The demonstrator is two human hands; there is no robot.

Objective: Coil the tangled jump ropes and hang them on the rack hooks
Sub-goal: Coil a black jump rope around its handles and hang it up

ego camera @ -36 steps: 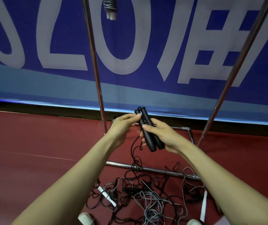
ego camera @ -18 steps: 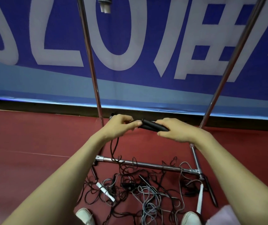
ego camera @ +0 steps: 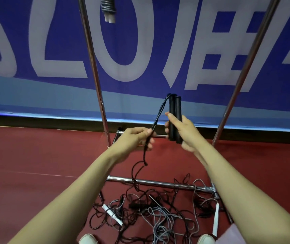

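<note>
Step in hand, prob.: start of coiling the black rope. The handles are paired but the cord isn't looped yet. Far left, the rack's left upright (ego camera: 95, 67) rises out of view. Just right of it, up top, a grey coiled rope (ego camera: 107, 7) w/ white handle ends already hangs; its hook is out of frame. The left hand (ego camera: 137, 138) is closed, pinching the doubled black cord (ego camera: 158, 113) btw thumb & curled fingers. Above the pinch the cord runs taut to the handle tops. Below it, the cord drops slack, kinked, into the tangle (ego camera: 158, 208) of black & grey ropes on the red floor, across the rack's base bar (ego camera: 158, 183). Next right, two black handles (ego camera: 175, 118) stand upright, touching side by side. The right hand (ego camera: 186, 132) grips them, fingers wrapped round the lower half, thumb on the front. Next move likely needs the left hand to draw cord free of the pile & lay even loops by the handles. Snag risk: the cord is still meshed w/ the other ropes.
</note>
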